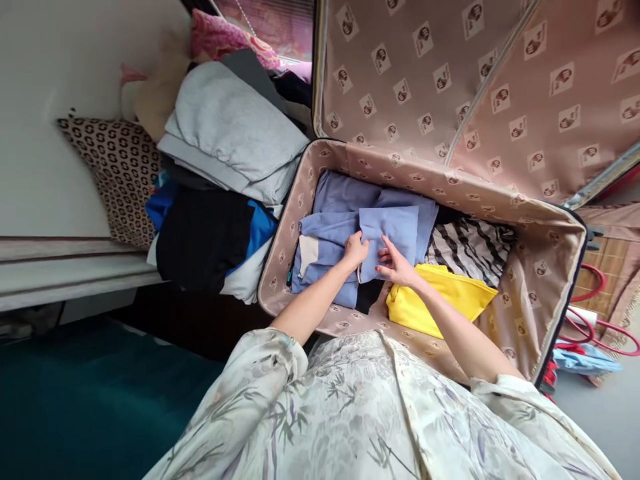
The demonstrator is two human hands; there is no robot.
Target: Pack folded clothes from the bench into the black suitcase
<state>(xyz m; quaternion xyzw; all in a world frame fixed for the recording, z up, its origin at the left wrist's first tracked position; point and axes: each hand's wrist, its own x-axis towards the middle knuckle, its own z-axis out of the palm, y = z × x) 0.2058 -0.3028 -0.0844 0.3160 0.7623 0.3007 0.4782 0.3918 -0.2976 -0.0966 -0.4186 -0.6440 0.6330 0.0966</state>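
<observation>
An open suitcase [550, 267] with a beige patterned lining lies in front of me, its lid [425, 73] standing up behind. Inside at the left lies a folded light blue garment [350, 220]. My left hand [356, 250] presses on its near edge with the fingers curled over the cloth. My right hand [397, 265] rests flat on the same garment just to the right, fingers spread. Beside my right hand sits a folded yellow garment [440, 300]. A black-and-white striped garment [470, 247] lies behind the yellow one.
A pile of folded clothes [225, 180] in grey, black, blue and white is stacked left of the suitcase. A patterned cushion [120, 173] leans against the white wall. Red-handled bags [595, 327] lie at the right. A dark teal surface [90, 400] fills the lower left.
</observation>
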